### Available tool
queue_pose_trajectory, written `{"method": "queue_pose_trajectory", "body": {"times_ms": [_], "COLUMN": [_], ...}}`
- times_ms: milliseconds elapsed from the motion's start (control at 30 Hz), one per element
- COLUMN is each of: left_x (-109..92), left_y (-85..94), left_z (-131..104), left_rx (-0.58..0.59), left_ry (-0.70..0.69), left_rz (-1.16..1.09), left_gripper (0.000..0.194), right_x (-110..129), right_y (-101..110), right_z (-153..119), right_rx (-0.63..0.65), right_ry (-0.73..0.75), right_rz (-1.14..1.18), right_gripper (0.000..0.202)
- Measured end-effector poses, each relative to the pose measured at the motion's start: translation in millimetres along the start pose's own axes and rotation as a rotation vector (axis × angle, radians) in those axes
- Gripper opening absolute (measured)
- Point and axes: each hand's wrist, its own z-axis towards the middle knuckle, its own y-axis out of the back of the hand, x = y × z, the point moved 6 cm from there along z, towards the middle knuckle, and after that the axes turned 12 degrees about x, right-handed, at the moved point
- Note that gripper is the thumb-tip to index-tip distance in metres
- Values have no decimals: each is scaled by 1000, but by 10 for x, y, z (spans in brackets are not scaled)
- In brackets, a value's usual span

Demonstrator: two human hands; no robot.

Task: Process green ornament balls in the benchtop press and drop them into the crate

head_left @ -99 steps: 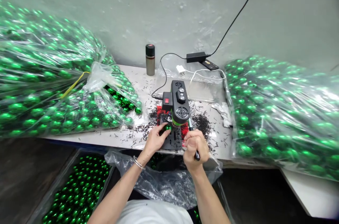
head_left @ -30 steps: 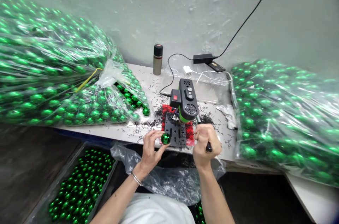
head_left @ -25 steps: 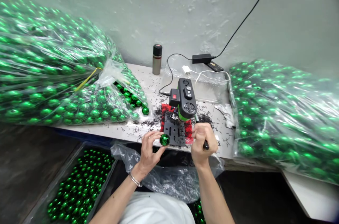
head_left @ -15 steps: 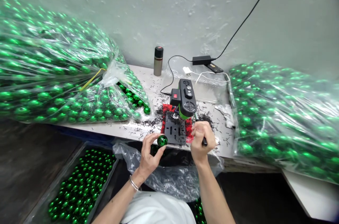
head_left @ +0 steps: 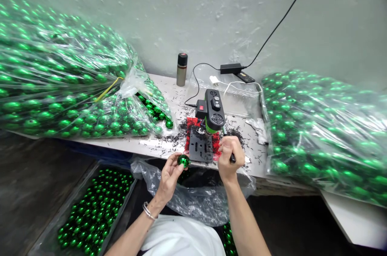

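Observation:
Between the fingers and thumb of my left hand (head_left: pixel 169 175) is a shiny green ball (head_left: pixel 184 161), held just in front of the bench edge. My right hand (head_left: pixel 230 157) is wrapped round the black-gripped lever (head_left: pixel 232 158) of a small bench drill press (head_left: pixel 214 110). The press has a black and green head and a slotted dark base plate (head_left: pixel 201 147), which lies on a red mat (head_left: pixel 216 147). Dark shavings are scattered over and around the plate. The tip under the drill head is too small to make out.
Clear bags of green balls stand at left (head_left: pixel 60 86) and right (head_left: pixel 320 127). Below the bench are a plastic-lined tray of balls (head_left: pixel 90 207) and an open plastic bag (head_left: pixel 199 203). A bottle (head_left: pixel 182 70), a power adapter (head_left: pixel 231 68) and cables lie near the wall.
My left hand has shifted slightly left, and its thumb now lies across the front of the green ball. My right hand keeps its grip on the lever, with little movement.

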Motion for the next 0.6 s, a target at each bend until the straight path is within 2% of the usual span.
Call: {"method": "queue_pose_trajectory", "body": {"times_ms": [133,300,367,500,533,600], "left_x": [-61,-106,-114,-116,-115,-102], "left_y": [-23,-76,-92,-127,-140,-181], "left_z": [-5,-15,-17,-16,-15,-13], "left_rx": [36,69,60,35,33,37], "left_ry": [-14,-17,-3,75,97,149], "left_rz": [-20,-74,-127,-282,-324,-403], "left_gripper": [37,36,37,38,38,39], "right_x": [-19,-43,-66,-140,-153,-127], "right_y": [19,29,26,30,13,-51], "right_z": [-1,-2,-26,-185,-247,-388], "right_rx": [15,17,-7,-62,-31,109], "right_ry": [-4,-44,-89,-287,-343,-393], "right_rz": [19,43,52,23,33,54], "right_gripper": [27,7,13,46,47,44]}}
